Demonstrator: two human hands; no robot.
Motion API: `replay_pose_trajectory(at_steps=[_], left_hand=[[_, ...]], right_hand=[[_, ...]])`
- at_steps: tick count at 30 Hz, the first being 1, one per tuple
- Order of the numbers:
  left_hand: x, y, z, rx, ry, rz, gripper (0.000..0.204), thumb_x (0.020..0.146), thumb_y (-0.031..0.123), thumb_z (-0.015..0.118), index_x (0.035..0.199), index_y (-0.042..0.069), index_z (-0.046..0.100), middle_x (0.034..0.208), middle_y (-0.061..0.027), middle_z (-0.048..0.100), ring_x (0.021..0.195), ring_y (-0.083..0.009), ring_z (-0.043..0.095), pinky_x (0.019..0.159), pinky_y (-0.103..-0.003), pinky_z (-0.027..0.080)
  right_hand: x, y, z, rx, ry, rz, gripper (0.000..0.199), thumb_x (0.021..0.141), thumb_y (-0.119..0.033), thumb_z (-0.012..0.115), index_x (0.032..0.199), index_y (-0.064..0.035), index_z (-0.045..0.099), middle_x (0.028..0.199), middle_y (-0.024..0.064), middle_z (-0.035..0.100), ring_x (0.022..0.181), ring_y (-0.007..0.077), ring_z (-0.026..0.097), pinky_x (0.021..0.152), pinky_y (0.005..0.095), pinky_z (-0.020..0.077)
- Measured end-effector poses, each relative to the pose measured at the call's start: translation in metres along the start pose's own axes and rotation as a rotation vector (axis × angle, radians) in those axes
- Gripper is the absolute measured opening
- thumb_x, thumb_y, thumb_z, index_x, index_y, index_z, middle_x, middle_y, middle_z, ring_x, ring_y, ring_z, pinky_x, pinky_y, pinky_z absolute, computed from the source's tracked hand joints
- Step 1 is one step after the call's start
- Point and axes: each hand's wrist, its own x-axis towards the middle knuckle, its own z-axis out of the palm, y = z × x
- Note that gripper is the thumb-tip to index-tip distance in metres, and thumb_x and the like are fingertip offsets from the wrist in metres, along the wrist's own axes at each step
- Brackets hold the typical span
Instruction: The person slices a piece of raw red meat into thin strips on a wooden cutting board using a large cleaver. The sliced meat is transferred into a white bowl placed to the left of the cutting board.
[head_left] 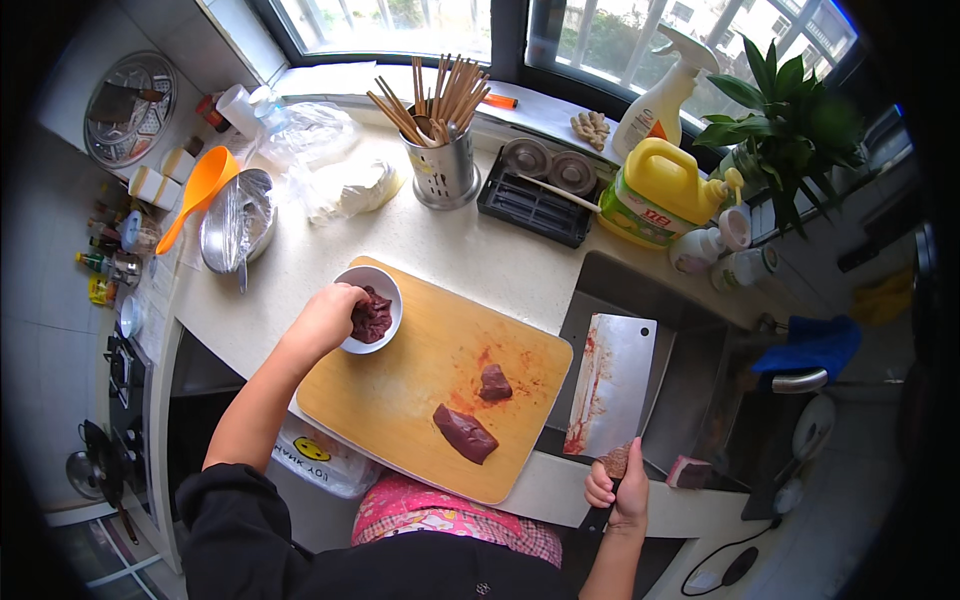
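Observation:
My left hand point(331, 314) reaches into a white bowl point(394, 337) at the cutting board's upper left corner. Its fingers are curled in against dark red meat slices point(373, 318), which look like liver; the fingertips are hidden. My right hand point(622, 489) grips a cleaver point(612, 385) by its dark handle, off the board's right side. The wide blade points away from me over the sink and carries red smears. Two uncut chunks, a larger piece of liver point(465, 434) and a smaller one point(495, 383), lie on the wooden cutting board point(400, 420) among red stains.
The sink point(690, 360) lies right of the board. Behind stand a chopstick holder point(441, 172), a black rack point(535, 205), a yellow jug point(658, 195) and a spray bottle point(665, 95). A metal bowl point(238, 235) and orange ladle point(208, 180) are at left.

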Motion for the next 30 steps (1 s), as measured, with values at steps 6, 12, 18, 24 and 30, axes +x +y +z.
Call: replay_pose_trajectory(at_steps=[6, 12, 18, 24, 30], left_hand=[[-0.010, 0.035, 0.007, 0.073, 0.301, 0.311, 0.021, 0.072, -0.008, 0.057, 0.089, 0.000, 0.066, 0.087, -0.0153, 0.064, 0.090, -0.0338, 0.061, 0.082, -0.040, 0.049], [-0.036, 0.105, 0.092, -0.404, -0.047, 0.334, 0.031, 0.079, 0.003, 0.066, 0.110, 0.000, 0.060, 0.107, -0.0185, 0.059, 0.097, -0.0352, 0.060, 0.084, -0.038, 0.051], [-0.012, 0.130, 0.143, -0.314, -0.085, 0.139, 0.044, 0.075, 0.007, 0.070, 0.112, -0.004, 0.049, 0.110, -0.0224, 0.050, 0.103, -0.0395, 0.053, 0.088, -0.042, 0.047], [-0.017, 0.141, 0.147, -0.326, -0.060, 0.254, 0.021, 0.070, 0.001, 0.067, 0.086, 0.001, 0.053, 0.088, -0.0175, 0.053, 0.086, -0.0355, 0.056, 0.076, -0.043, 0.048], [-0.015, 0.136, 0.151, -0.623, -0.006, 0.252, 0.019, 0.070, -0.003, 0.064, 0.083, 0.002, 0.051, 0.081, -0.0142, 0.053, 0.080, -0.0336, 0.055, 0.070, -0.042, 0.046]], right_hand=[[-0.006, 0.004, 0.002, 0.021, -0.028, -0.014, 0.066, 0.099, -0.058, 0.026, 0.056, -0.0088, 0.036, 0.045, -0.0017, 0.030, 0.035, 0.0086, 0.029, 0.035, 0.0231, 0.0249], [0.008, 0.013, 0.026, -0.076, 0.026, -0.037, 0.026, 0.097, -0.013, 0.051, 0.074, -0.0058, 0.041, 0.058, 0.0000, 0.038, 0.043, 0.0070, 0.036, 0.040, 0.0220, 0.0299], [0.017, 0.026, 0.020, 0.019, -0.046, -0.021, 0.009, 0.096, -0.008, 0.052, 0.096, -0.0002, 0.049, 0.083, 0.0067, 0.053, 0.066, 0.0139, 0.051, 0.055, 0.0270, 0.0445], [0.023, 0.026, 0.025, -0.010, -0.010, -0.014, 0.014, 0.098, -0.014, 0.050, 0.097, 0.0001, 0.050, 0.085, 0.0102, 0.059, 0.085, 0.0257, 0.064, 0.079, 0.0405, 0.0553], [0.029, 0.027, 0.017, -0.164, 0.017, -0.118, 0.016, 0.098, -0.013, 0.049, 0.097, 0.0025, 0.051, 0.069, 0.0091, 0.059, 0.087, 0.0270, 0.067, 0.083, 0.0438, 0.0547]])
